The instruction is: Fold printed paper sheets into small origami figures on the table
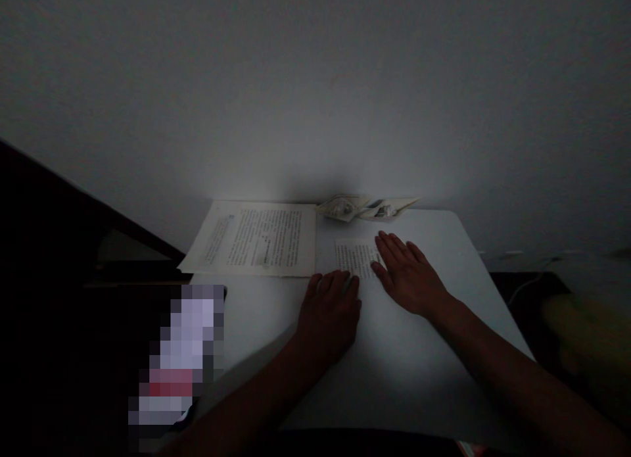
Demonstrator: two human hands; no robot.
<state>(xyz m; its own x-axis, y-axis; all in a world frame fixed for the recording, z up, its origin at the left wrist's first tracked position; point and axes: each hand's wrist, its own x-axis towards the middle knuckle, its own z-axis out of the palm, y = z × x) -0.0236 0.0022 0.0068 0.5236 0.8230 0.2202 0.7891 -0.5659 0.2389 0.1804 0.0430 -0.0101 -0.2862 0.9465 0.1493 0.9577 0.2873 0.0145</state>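
A small piece of printed paper [353, 258] lies on the white table in front of me. My right hand [407, 273] rests flat over its right part, fingers stretched out and pointing up and left. Just below the paper's lower edge, my left hand [331, 310] rests palm down with its fingers a little bent and apart, holding nothing that shows. Behind the paper, two folded paper shapes, a left one [341, 208] and a right one [389, 210], stand open at the top near the wall. What lies under my palms is hidden.
A stack of printed sheets [256, 243] lies at the table's back left. A pixelated, screen-like object [185, 352] is at the left edge. The grey wall [315, 89] borders the back of the white table [394, 371]. A thin cable [530, 283] runs at the right; the room is dim.
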